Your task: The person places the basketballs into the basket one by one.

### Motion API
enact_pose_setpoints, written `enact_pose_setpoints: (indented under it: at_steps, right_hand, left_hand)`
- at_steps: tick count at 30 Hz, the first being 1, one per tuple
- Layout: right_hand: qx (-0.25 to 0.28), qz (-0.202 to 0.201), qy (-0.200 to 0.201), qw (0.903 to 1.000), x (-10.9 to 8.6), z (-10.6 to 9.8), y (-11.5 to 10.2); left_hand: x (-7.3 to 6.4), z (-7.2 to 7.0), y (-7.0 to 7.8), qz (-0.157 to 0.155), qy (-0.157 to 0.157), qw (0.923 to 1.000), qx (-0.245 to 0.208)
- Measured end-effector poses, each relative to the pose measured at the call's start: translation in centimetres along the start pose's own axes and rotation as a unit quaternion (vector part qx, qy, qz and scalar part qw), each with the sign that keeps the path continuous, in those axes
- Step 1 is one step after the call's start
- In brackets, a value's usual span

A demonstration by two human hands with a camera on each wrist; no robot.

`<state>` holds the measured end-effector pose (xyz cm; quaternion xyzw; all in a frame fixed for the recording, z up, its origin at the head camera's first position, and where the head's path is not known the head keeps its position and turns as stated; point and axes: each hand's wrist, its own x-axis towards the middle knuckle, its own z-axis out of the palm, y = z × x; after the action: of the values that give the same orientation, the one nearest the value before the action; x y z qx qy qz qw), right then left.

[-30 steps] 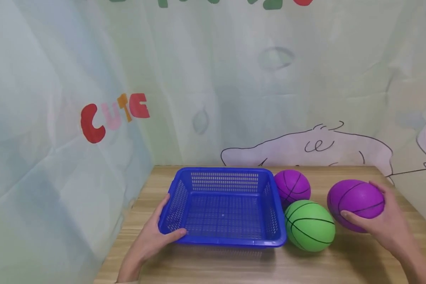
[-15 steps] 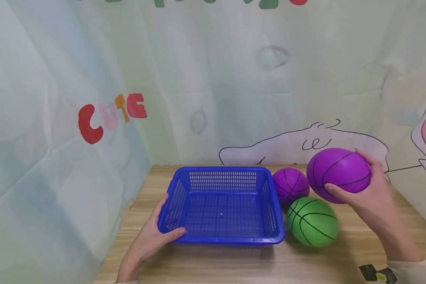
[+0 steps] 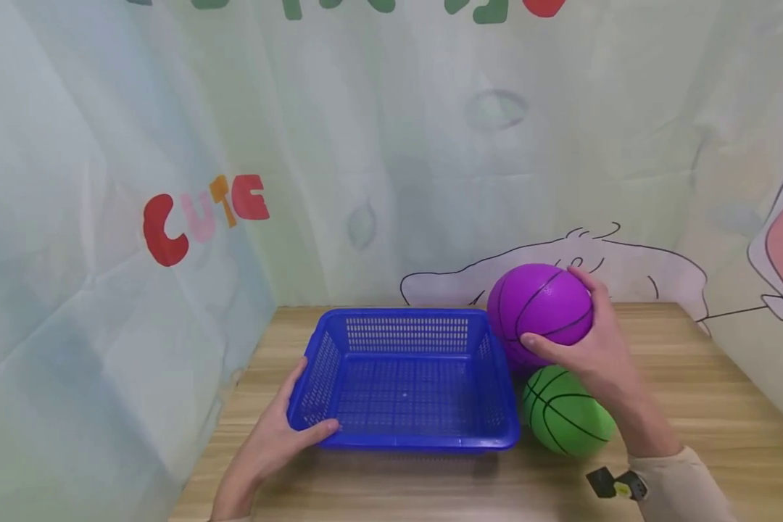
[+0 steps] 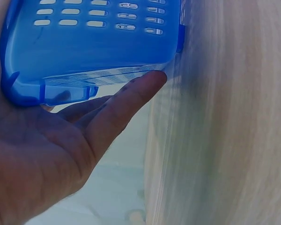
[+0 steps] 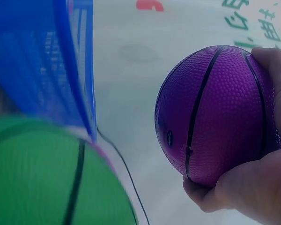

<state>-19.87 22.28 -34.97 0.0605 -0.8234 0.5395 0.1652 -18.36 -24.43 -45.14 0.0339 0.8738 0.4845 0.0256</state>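
Observation:
My left hand (image 3: pixel 270 436) grips the near left corner of a blue plastic basket (image 3: pixel 424 441), thumb over the rim and fingers along the outer side. In the left wrist view the basket's slotted wall (image 4: pixel 93 44) stands above those fingers. My right hand (image 3: pixel 603 355) holds a purple toy basketball (image 3: pixel 541 301) in the air by the basket's right rim, thumb in front and fingers behind. A green toy basketball (image 3: pixel 566 415) sits on the table below it, right of the basket. A second purple ball (image 3: pixel 523 362) is mostly hidden behind the held one.
The wooden table (image 3: pixel 365 486) carries the basket and the balls. A printed cloth backdrop (image 3: pixel 424 174) hangs close behind the table and along its left and right sides. The basket has no balls inside.
My right hand has lifted the purple basketball and carried it left, toward the basket's right rim. The green ball has shifted and turned a little. My left hand stays on the basket.

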Motion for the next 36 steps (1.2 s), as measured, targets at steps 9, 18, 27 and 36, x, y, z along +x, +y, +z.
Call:
enact_pose_setpoints:
  at_steps: [9,18,27,36]
  right_hand:
    - [0.043,-0.020,-0.029,0.9985,0.3,3.7,-0.9]
    - [0.047,-0.024,-0.073,0.9959,0.2,5.7,-0.9]
    - [0.029,-0.010,-0.118,0.9926,-1.0,7.2,-0.3]
    - [0.009,0.000,-0.134,0.9910,-1.7,8.5,0.6]
  left_hand:
    - [-0.3,-0.1,-0.1,-0.007,0.005,1.0000,0.003]
    - [-0.7,-0.1,-0.2,-0.001,0.015,0.9999,0.003]
    - [-0.7,0.1,-0.4,0.004,0.019,0.9996,0.023]
    - [-0.5,0.2,-0.1,0.010,0.020,0.9996,0.018]
